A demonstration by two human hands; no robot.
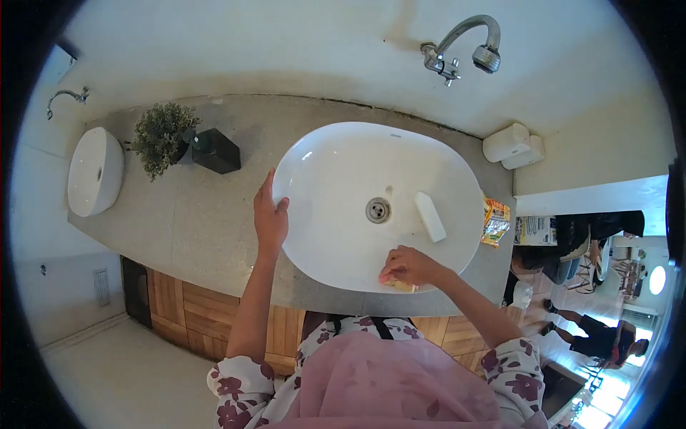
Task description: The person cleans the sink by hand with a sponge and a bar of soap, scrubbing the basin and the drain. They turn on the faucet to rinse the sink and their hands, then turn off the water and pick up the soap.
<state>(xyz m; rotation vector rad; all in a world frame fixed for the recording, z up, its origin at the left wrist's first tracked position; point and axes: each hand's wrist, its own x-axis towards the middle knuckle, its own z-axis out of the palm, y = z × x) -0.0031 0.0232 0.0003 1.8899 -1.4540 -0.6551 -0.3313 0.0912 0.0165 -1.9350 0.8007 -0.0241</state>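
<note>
A white oval basin point(336, 164) sits on the grey counter in front of me. My left hand point(270, 223) grips its left rim, thumb on the inner side and fingers along the outside. At the near inner wall, my right hand point(411, 267) is closed round a sponge point(399, 285), whose yellow and pink edges show under the fingers, pressed close to the rim. A white oblong block point(430, 217) lies in the basin, right of the metal drain point(378, 210). A dark smudge and small specks mark the basin near the drain.
A chrome tap point(468, 44) juts from the wall above. Left stand a black dispenser point(216, 151), a potted plant point(166, 136) and a second basin point(96, 171). Right are an orange-yellow packet point(496, 222) and white paper rolls point(509, 143). A person point(607, 337) is farther off.
</note>
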